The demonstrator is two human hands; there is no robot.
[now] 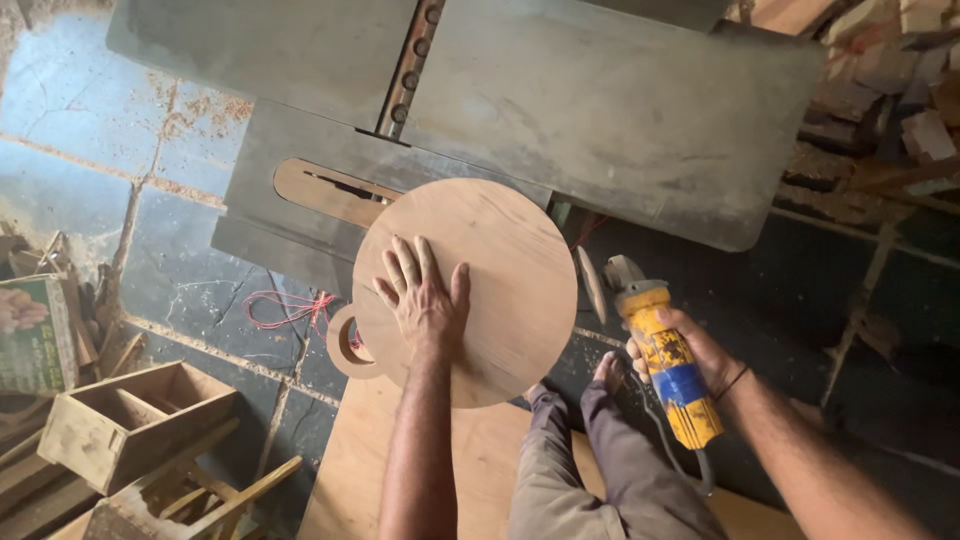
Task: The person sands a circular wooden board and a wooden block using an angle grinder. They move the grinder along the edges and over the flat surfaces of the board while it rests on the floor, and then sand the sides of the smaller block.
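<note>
We list: grey saw table [620, 110], dusty stone-tile floor [90, 130], wooden crate [130, 420] at our left, stacked wood offcuts [890, 70] at upper right.

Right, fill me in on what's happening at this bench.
A person presses the left hand flat on a round wooden board with a small ring handle, which lies partly over a grey machine table. The right hand grips a yellow angle grinder, its disc held just off the board's right edge.

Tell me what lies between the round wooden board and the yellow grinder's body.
In the head view, only the angle grinder's own sanding disc stands edge-on beside the round wooden board; below it shows dark floor.
</note>
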